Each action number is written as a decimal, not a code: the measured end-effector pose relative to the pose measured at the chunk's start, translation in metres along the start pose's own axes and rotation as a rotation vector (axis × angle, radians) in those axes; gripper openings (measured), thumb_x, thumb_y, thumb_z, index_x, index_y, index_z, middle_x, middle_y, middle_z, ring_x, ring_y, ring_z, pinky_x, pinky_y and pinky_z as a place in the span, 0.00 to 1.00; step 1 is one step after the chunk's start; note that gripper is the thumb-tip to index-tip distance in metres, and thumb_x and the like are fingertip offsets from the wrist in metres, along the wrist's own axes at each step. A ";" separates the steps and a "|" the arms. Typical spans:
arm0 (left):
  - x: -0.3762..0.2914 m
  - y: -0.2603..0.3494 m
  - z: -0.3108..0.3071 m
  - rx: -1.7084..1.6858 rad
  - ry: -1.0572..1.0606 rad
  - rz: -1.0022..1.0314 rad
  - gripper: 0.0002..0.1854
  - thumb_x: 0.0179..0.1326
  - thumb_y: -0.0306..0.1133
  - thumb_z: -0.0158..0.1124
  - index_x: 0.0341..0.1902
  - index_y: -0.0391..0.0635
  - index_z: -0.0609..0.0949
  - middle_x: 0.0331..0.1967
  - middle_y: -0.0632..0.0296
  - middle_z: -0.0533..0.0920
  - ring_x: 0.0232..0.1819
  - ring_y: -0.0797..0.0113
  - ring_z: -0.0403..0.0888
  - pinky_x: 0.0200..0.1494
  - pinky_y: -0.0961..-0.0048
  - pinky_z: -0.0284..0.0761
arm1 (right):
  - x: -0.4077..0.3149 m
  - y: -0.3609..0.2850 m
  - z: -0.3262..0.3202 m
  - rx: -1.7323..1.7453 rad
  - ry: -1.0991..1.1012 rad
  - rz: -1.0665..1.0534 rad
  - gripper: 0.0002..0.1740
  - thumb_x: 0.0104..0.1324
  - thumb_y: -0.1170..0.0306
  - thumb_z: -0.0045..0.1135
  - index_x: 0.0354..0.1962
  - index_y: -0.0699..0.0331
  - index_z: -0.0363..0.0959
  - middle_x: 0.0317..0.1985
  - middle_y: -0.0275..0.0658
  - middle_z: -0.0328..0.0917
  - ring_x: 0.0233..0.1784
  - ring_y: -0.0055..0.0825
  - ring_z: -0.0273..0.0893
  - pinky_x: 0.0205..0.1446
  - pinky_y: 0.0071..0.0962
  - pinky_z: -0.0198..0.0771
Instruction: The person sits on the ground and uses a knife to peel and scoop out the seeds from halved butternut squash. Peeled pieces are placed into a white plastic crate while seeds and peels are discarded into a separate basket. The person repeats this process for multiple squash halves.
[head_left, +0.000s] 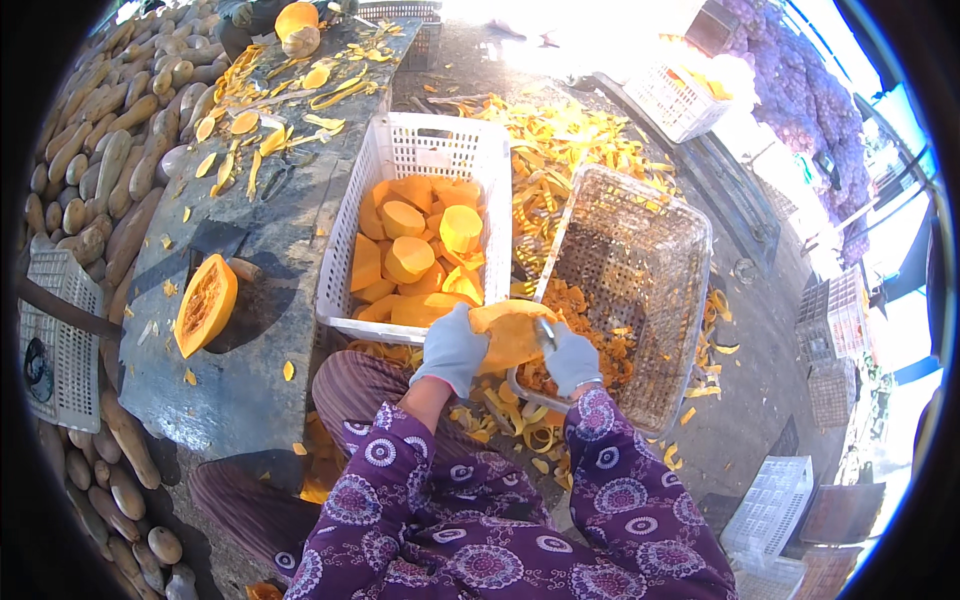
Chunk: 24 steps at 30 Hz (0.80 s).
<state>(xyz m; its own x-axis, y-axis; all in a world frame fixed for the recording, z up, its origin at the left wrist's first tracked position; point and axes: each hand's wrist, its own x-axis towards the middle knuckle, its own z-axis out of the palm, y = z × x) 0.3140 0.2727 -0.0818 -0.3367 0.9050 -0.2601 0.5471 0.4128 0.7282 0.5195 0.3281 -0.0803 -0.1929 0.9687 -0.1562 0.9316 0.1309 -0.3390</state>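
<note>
My left hand, in a pale grey glove, grips one side of a peeled pumpkin piece with a hollowed inner face. My gloved right hand holds a metal tool against that face; its working end is partly hidden, so its kind is unclear. Just beyond my left hand, a white plastic crate holds peeled orange pumpkin chunks. A dirty crate to the right has stringy pumpkin pulp in its near left part. On the table at left lies a seedy pumpkin half, cut face up.
A worn tabletop with a knife blade stands at my left. Peel strips litter the ground. Whole pumpkins are heaped far left. Another person's gloved hand shows at the table's far end. White crates stand at right.
</note>
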 end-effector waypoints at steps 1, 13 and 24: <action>-0.002 -0.001 -0.001 -0.005 -0.008 -0.026 0.21 0.48 0.38 0.67 0.42 0.39 0.74 0.33 0.45 0.80 0.40 0.47 0.78 0.42 0.60 0.73 | 0.000 0.015 -0.004 0.034 -0.003 0.050 0.20 0.65 0.52 0.45 0.38 0.62 0.70 0.27 0.50 0.76 0.31 0.47 0.76 0.35 0.43 0.68; 0.002 -0.001 -0.007 -0.014 0.010 -0.026 0.20 0.49 0.39 0.65 0.43 0.41 0.74 0.34 0.45 0.80 0.41 0.45 0.77 0.43 0.57 0.72 | -0.009 -0.014 0.001 -0.011 -0.028 -0.087 0.23 0.66 0.50 0.43 0.35 0.64 0.69 0.23 0.49 0.75 0.29 0.47 0.75 0.34 0.42 0.67; 0.004 0.001 0.001 -0.022 0.018 -0.036 0.20 0.48 0.37 0.67 0.41 0.39 0.75 0.33 0.46 0.81 0.40 0.48 0.79 0.41 0.62 0.73 | 0.005 0.022 0.007 0.158 0.042 -0.031 0.23 0.65 0.50 0.46 0.32 0.64 0.71 0.23 0.50 0.75 0.30 0.48 0.75 0.34 0.41 0.66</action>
<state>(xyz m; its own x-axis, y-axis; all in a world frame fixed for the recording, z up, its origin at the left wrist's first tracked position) 0.3142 0.2764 -0.0831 -0.3699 0.8873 -0.2753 0.5172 0.4428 0.7324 0.5372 0.3346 -0.0949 -0.2046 0.9731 -0.1058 0.8650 0.1291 -0.4849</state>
